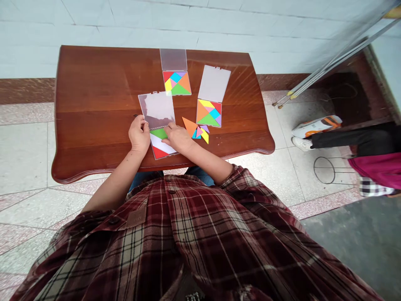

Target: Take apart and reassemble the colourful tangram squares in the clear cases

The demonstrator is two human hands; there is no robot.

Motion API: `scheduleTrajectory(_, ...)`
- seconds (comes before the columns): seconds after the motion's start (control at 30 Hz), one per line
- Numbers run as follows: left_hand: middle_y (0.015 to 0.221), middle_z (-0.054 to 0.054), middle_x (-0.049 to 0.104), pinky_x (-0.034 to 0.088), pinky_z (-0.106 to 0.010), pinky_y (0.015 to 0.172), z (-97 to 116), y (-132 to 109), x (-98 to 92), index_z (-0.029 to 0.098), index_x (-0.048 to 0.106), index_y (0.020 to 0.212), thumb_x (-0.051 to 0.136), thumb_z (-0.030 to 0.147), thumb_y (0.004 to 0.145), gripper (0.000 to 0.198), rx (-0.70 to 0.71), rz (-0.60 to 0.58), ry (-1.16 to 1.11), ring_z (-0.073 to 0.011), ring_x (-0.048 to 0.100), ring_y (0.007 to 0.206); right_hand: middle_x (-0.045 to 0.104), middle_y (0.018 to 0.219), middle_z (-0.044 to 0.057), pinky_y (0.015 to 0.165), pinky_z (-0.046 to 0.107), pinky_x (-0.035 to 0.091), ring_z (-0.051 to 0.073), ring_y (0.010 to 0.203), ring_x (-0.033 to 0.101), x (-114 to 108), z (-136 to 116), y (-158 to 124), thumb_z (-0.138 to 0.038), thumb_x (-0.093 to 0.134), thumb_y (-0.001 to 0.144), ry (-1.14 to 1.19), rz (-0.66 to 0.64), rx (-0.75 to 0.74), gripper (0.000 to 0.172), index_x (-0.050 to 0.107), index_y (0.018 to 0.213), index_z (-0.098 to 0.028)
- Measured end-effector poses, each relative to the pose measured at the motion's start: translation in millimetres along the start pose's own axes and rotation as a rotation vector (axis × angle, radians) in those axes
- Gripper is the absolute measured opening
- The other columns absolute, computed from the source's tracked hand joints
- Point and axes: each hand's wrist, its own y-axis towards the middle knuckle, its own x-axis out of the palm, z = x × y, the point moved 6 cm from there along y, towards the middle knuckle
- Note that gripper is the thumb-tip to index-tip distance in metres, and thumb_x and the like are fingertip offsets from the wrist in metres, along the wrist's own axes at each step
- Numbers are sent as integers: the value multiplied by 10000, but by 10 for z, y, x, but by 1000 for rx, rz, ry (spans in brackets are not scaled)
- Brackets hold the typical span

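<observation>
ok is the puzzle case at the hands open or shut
Open: the case has its see-through lid swung back, away from the person, leaving the green piece and red piece inside uncovered.

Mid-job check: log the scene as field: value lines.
Left hand: at left edge of front tangram case
Right hand: over that case, at the green piece
Front case: lid open; white base between green piece and red piece
Loose: orange triangle, purple piece, yellow piece, pink piece, blue piece
Full: back case, right case; both open
Surface: wooden table
</observation>
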Motion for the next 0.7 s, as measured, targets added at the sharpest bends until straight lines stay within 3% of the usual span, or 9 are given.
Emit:
scheduleTrajectory(0.13,791,-1,620,544,-337,839,-9,9,6,197,605,916,561,280,848,116,3,-13,-5,-137,619,715,611,1194,228,853,381,490,300,1062,632,-31,-91,-6,-189,404,975,-116,-34,-19,340,577,1222,-32)
scheduleTrajectory(0.27,787,2,620,546,-340,848,-10,20,15,196,604,901,568,266,834,104,-1,-19,-4,-139,623,723,639,1137,234,797,376,486,291,1000,651,-142,-174,-63,-40,251,942,-152,-20,-71,419,560,1224,-19)
scheduleTrajectory(0.53,787,-7,629,556,-352,824,28,17,6,197,591,896,563,265,831,99,-17,-16,0,-143,616,690,616,1179,184,865,357,442,248,1048,594,-244,-87,-5,-47,245,969,-110,75,-128,405,577,1200,-72)
scheduleTrajectory(0.7,795,-7,637,560,-356,847,-15,21,11,197,599,927,566,253,823,122,-31,-12,-28,-149,638,720,645,1164,126,918,307,414,205,1067,584,-353,40,-29,-75,263,984,30,162,-56,412,586,1235,-121)
